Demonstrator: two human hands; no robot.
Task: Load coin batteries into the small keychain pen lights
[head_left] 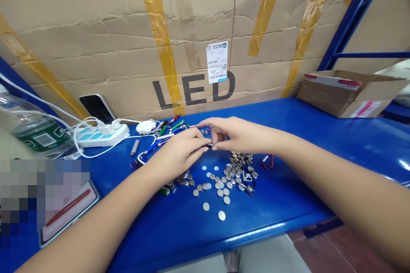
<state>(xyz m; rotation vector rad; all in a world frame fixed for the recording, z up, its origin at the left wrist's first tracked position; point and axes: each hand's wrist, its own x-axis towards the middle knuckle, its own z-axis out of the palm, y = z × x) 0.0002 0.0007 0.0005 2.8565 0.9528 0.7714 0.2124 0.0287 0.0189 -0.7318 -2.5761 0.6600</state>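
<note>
My left hand (187,149) is closed, thumb and fingers pinching a small dark cylinder (209,145), mostly hidden by the fingers. At its other end, the bent fingers and thumb of my right hand (229,134) close on the same piece, which has a shiny tip. Below the hands, many silver button cells (226,200) lie loose on the blue table (179,230). Small metal clip-like parts (248,177) sit among them on the right. Behind my left hand are several coloured metal tubes (177,126), in green, blue and red.
A white power strip (104,135) with cables stands at the left, near a plastic bottle (45,132) and a leaning phone (96,108). A flat device (72,213) lies at the front left. An open carton (336,94) stands back right; a taped cardboard wall (198,21) closes the rear.
</note>
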